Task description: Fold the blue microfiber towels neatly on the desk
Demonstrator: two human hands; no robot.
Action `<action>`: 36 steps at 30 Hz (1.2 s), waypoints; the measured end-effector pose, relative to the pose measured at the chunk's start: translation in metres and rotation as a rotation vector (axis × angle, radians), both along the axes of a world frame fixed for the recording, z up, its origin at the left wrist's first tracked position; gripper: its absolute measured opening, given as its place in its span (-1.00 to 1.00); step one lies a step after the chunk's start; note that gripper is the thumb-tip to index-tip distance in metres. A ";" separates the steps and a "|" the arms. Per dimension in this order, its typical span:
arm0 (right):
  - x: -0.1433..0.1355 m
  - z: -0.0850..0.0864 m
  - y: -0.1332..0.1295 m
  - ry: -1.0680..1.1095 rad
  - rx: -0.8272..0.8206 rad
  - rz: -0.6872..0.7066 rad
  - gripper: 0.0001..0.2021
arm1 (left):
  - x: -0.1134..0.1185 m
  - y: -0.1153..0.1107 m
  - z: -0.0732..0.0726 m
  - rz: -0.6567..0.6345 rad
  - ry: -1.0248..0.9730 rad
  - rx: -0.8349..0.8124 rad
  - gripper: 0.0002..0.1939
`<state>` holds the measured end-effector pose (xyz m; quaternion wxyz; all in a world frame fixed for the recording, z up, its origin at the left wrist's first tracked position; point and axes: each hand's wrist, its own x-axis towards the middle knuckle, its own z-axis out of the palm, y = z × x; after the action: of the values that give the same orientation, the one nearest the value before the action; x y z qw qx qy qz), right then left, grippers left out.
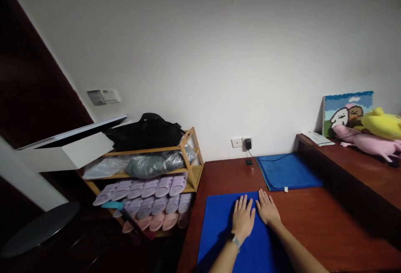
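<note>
A bright blue cloth [216,223] lies spread on the reddish-brown wooden table, running off the bottom of the view. My left hand [243,218] rests flat on it, fingers stretched toward the far edge, with a watch on the wrist. My right hand [268,208] lies palm down along the cloth's right edge, its fingers straight and near the far right corner. Neither hand holds anything. Behind my right hand, a second blue cloth [288,172], folded and with a small white tag, lies near the wall.
A black plug [248,143] sits in the wall socket, its cable crossing the folded cloth. At right, a raised ledge [354,160] bears plush toys [366,139] and a picture. Left of the table stands a wooden shoe rack [191,160] with slippers and a black bag [147,133].
</note>
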<state>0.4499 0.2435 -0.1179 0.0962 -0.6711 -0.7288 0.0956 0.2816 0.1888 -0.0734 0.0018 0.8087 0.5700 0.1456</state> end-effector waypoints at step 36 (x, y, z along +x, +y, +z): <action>0.001 0.018 -0.008 -0.011 -0.050 0.022 -0.32 | -0.026 0.037 -0.008 -0.053 0.002 0.032 -0.36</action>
<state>0.4507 0.2358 -0.0999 0.0743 -0.6658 -0.7340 0.1113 0.2558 0.2255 -0.0813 -0.0077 0.8235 0.5461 0.1539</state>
